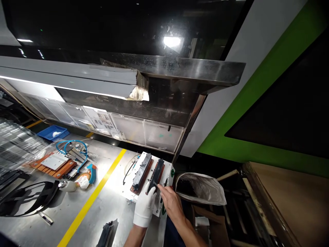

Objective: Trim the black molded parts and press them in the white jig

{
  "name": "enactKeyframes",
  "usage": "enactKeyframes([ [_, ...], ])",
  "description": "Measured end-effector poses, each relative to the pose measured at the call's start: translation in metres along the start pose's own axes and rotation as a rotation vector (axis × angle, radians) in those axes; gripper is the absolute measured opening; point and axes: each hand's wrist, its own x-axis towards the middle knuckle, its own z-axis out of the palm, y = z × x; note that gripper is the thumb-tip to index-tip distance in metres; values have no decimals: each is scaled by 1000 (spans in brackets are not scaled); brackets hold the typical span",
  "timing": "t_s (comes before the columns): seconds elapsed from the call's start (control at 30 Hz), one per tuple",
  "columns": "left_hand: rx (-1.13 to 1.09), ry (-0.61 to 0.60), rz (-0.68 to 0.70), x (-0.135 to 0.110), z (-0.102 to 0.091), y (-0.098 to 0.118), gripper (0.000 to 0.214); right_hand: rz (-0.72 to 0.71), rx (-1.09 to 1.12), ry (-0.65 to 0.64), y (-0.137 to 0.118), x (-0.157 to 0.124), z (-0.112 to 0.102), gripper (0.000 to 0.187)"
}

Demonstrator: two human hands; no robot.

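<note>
Bare steel bench point(102, 209) open left of the fixture plate point(168, 168), low shelf point(180, 68) overhead, lined bin point(200, 188) crowding the right

1. White fixture plate point(168, 168), near the right edge of the steel bench point(108, 206); landmark for all entries.
2. Two long black bars on the plate: left bar point(142, 168), right bar point(156, 174).
3. Left hand point(145, 206), white-gloved, fingers on the right bar's near end.
4. Right hand point(171, 202), bare, fingertips touching the same end.
5. Yellow stripe point(89, 202), left of the plate.
6. Open grey bag point(200, 188), right of the plate.
7. Blue tubing point(73, 144), far left of it.
</note>
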Motion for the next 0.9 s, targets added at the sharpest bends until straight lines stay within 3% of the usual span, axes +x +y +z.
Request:
enactKeyframes([
  [0.1, 69, -41, 43, 7, -6, -1, 38, -15, -196, -36, -5, 2, -1, 44],
  [0.23, 132, -8, 78, 12, -8, 0, 42, -51, -275, -51, -10, 6, -2, 40],
  [0.53, 194, -40, 64, 6, -1, -6, 42, -60, -328, -59, -17, 10, -8, 37],
  [0.9, 120, 16, 71, 14, 8, -3, 36, -74, -259, -128, -21, 22, -26, 30],
])
